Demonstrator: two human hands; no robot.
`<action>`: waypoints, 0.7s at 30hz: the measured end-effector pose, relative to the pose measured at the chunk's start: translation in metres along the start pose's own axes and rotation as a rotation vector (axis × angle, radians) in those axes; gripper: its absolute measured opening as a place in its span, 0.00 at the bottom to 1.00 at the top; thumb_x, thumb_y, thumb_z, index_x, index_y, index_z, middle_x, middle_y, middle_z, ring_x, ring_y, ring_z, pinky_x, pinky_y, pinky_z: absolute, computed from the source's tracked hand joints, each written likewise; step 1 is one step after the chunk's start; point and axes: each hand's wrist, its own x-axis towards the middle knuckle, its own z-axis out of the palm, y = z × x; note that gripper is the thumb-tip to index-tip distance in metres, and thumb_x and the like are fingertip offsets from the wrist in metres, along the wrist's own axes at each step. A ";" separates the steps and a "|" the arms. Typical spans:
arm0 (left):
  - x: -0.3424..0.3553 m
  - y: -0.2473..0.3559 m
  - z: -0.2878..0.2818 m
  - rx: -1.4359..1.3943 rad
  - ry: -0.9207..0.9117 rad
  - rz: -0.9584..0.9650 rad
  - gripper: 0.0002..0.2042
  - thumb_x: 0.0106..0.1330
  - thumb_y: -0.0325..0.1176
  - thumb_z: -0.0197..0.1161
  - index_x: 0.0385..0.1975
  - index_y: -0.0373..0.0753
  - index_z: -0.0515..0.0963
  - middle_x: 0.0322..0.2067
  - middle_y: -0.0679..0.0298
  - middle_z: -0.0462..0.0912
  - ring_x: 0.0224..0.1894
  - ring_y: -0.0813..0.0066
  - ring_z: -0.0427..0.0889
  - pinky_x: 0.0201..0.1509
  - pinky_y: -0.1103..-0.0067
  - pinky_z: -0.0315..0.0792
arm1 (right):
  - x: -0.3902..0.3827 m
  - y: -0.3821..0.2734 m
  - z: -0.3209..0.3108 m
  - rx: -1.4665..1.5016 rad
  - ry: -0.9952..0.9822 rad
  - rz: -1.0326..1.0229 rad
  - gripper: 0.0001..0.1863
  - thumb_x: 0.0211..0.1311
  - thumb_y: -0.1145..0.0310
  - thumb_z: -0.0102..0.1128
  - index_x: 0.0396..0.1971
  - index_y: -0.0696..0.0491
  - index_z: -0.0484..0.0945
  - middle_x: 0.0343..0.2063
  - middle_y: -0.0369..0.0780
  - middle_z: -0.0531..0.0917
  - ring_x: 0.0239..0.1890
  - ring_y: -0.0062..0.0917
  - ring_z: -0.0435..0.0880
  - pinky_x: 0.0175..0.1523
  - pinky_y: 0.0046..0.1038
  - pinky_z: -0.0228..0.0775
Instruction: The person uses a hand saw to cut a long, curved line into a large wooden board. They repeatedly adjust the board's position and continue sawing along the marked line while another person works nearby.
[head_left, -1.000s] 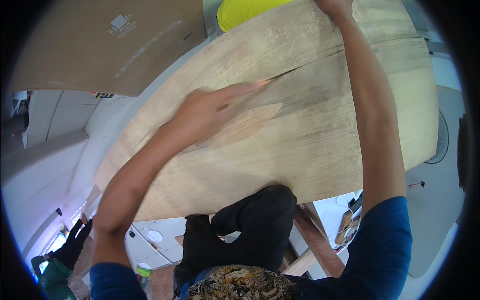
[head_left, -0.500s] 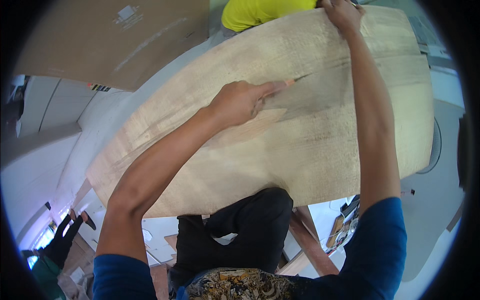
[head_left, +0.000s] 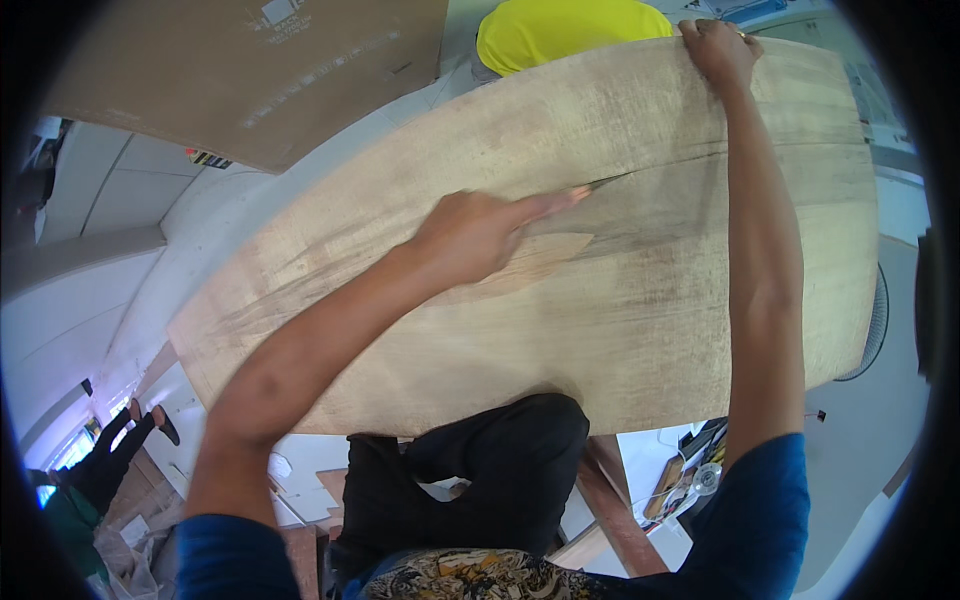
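Observation:
A large, pale wooden panel (head_left: pixel 480 350) with curved-looking edges and dark grain streaks leans over my knee. My left hand (head_left: pixel 470 235) is on its face, index finger stretched along the surface and the other fingers curled under. A thin dark, pointed sliver shows just ahead of that fingertip, in line with a dark grain streak; whether it is a tool tip or part of the wood I cannot tell. At the far edge, toward the right, my right hand (head_left: pixel 722 55) grips the panel, fingers hooked over the rim.
Beyond the panel is a person's yellow top (head_left: pixel 570 35). A big brown cardboard sheet (head_left: pixel 250 80) stands at the far left. To the right is a round fan grille (head_left: pixel 872 320). Tools and cables (head_left: pixel 690 480) lie below the panel. Another person (head_left: pixel 95 490) is at lower left.
The panel and both hands appear slightly lower and farther right in the view. My left hand keeps its pointing shape on the wood; my right hand keeps its grip on the edge.

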 end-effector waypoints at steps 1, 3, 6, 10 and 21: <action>0.002 -0.008 0.002 -0.041 0.047 0.061 0.30 0.69 0.24 0.58 0.70 0.60 0.72 0.39 0.54 0.87 0.31 0.59 0.85 0.39 0.67 0.79 | -0.001 0.005 0.010 0.024 0.041 -0.013 0.26 0.70 0.45 0.47 0.45 0.46 0.88 0.48 0.42 0.89 0.60 0.36 0.82 0.71 0.53 0.53; 0.008 -0.005 0.002 -0.112 0.146 0.175 0.32 0.70 0.27 0.56 0.72 0.67 0.70 0.25 0.49 0.82 0.24 0.57 0.81 0.32 0.66 0.76 | -0.003 0.012 0.016 0.083 0.131 -0.041 0.26 0.70 0.44 0.46 0.45 0.46 0.89 0.48 0.42 0.89 0.60 0.36 0.82 0.72 0.54 0.53; -0.093 -0.019 -0.037 -0.161 0.068 -0.001 0.33 0.66 0.20 0.57 0.71 0.60 0.72 0.34 0.53 0.87 0.26 0.60 0.82 0.37 0.71 0.77 | -0.002 0.004 0.000 -0.016 -0.055 0.025 0.27 0.71 0.44 0.44 0.47 0.45 0.89 0.51 0.42 0.88 0.60 0.36 0.82 0.72 0.54 0.52; -0.166 -0.001 -0.102 -0.054 -0.103 -0.147 0.36 0.61 0.13 0.56 0.70 0.54 0.74 0.46 0.55 0.89 0.30 0.65 0.85 0.40 0.77 0.78 | -0.014 0.015 -0.011 0.058 0.232 -0.040 0.22 0.64 0.51 0.54 0.23 0.53 0.87 0.31 0.48 0.89 0.43 0.42 0.86 0.60 0.52 0.61; -0.063 -0.040 -0.024 -0.065 0.111 0.111 0.36 0.62 0.21 0.60 0.71 0.63 0.72 0.22 0.54 0.77 0.22 0.58 0.77 0.32 0.67 0.74 | -0.002 0.009 0.004 -0.020 -0.016 -0.016 0.27 0.71 0.46 0.45 0.46 0.50 0.88 0.49 0.42 0.88 0.59 0.36 0.82 0.72 0.53 0.51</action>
